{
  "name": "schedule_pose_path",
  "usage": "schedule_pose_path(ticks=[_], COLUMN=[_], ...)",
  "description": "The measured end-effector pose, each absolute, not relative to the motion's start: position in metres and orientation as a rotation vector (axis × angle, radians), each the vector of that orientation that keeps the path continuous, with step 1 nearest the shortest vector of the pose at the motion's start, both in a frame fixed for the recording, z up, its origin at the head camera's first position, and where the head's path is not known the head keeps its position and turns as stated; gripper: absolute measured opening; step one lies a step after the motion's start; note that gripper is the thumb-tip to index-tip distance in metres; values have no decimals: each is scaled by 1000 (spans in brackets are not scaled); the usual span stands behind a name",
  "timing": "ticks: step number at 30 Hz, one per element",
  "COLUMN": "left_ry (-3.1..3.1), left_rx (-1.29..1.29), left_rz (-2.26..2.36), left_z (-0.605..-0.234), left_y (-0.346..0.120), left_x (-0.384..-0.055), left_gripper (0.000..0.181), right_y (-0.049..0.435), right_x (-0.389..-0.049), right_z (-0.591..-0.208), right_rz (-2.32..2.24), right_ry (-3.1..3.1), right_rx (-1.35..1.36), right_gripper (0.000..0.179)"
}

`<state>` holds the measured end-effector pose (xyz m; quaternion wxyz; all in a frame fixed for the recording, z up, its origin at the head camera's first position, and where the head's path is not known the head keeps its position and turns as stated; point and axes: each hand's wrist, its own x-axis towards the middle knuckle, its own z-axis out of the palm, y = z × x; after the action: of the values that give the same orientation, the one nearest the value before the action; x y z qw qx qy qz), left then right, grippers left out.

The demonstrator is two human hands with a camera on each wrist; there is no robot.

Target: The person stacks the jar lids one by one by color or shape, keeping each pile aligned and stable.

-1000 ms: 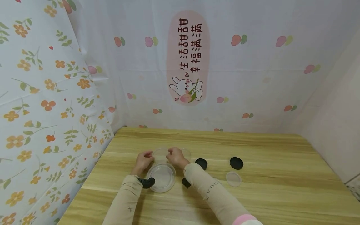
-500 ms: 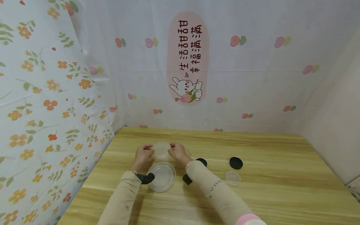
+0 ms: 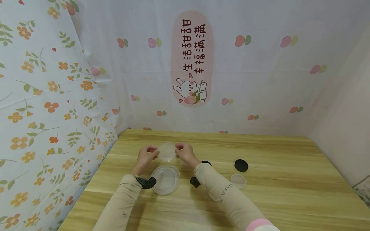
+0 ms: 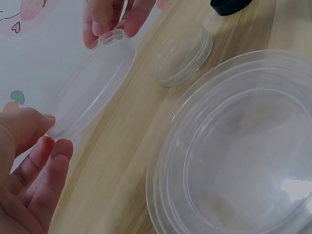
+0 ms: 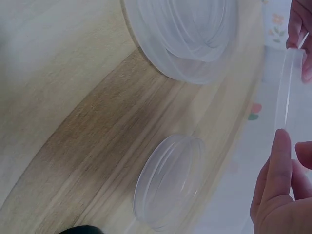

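A clear, shallow round lid [image 3: 167, 152] is held tilted between fingers [image 4: 52, 180].

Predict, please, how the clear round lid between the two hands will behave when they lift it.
The clear round lid is probably fairly stiff: held at its edges by the left hand and right hand, it shows no obvious sag. It looks light, its wall being thin and see-through. Its round rim may let it roll if dropped on edge.

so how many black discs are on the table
2. One black disc lies at the right, just beyond a small clear dish; the other black disc is partly hidden behind the right sleeve. More could be hidden under the arms.
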<state>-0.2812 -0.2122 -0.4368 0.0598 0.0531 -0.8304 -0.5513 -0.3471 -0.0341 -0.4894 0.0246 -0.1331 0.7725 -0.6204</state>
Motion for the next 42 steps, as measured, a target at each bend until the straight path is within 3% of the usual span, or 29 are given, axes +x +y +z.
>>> schedule_pose_path(ticks=[4,9,31,42], left_ry=[-2502,-2497,-2727,-2794], left_rx=[129,132,128,-58], left_rz=[-1710,-1747,-1646,-1674], left_z=[-434,-433,-448,-459], left_y=[-213,-216,-229,-234], left_x=[-276,-269,-242,-232], left_gripper=[20,19,8,18], right_y=[-32,-28,-28,-27], right_x=[-316,-301,-274,-263], right_z=[-449,-438,-466,-475], right_rz=[-1893,-1889,-1761,-1676], right_ry=[2375,2352,2321,2318], right_rx=[-282,-324,-373,-436], right_gripper=[19,16,7,8])
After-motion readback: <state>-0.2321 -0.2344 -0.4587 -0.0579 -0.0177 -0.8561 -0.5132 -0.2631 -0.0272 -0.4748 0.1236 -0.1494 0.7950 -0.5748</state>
